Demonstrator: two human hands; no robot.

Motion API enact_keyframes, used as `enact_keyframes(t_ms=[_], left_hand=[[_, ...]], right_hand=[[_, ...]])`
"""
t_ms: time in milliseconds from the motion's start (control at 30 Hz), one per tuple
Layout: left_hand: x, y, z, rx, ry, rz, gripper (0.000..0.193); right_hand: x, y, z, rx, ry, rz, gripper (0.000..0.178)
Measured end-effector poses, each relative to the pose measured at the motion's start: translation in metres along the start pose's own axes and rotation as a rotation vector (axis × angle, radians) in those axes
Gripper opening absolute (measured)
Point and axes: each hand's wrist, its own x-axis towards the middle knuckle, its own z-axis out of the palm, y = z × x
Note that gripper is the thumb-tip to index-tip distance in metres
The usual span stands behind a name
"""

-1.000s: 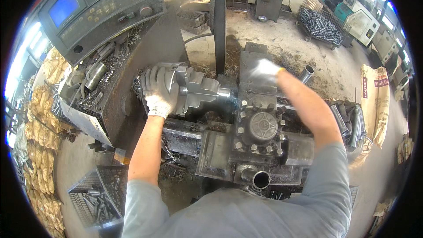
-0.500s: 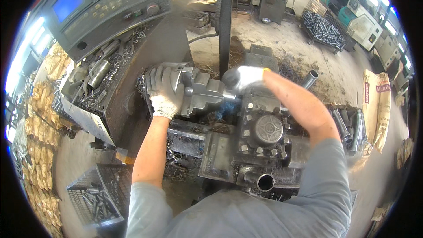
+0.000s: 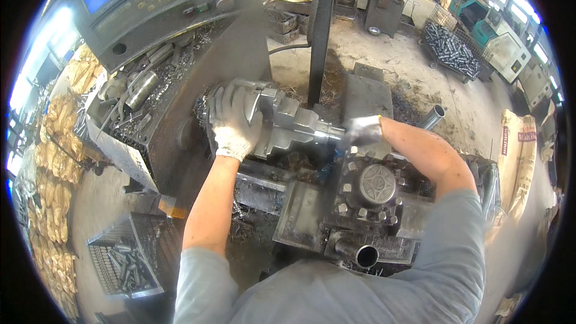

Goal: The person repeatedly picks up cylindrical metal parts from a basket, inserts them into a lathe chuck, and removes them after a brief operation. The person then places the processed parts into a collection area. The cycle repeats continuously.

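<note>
The bar [image 3: 327, 131] is projecting rightward from the chuck [image 3: 287, 119], its long axis running left to right between the hands, nearer the right. The left hand [image 3: 237, 114] is resting on the chuck, fingers extended; the right hand [image 3: 363, 130], blurred, is sitting at the bar's outer end, grip impossible to tell. The bed [image 3: 259, 195] is carrying the turret [image 3: 377, 184]; a crate [image 3: 150, 293] is standing lower left.

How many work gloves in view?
2. Left glove: against the chuck. Right glove, blurred: by the outer end of the shiny rod. Others could be hidden in the clutter.
</note>
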Motion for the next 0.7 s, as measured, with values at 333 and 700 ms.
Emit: enact_keyframes(t_ms=[333,700], left_hand=[[-0.004,-0.001,0.004,0.020,0.037,0.000,0.068],[-0.003,-0.002,0.001,0.013,-0.010,0.010,0.069]], right_hand=[[-0.056,-0.090,0.040,-1.189,0.582,-0.063,0.057],[0.019,-0.071,0.040,-0.786,0.165,-0.073,0.040]])
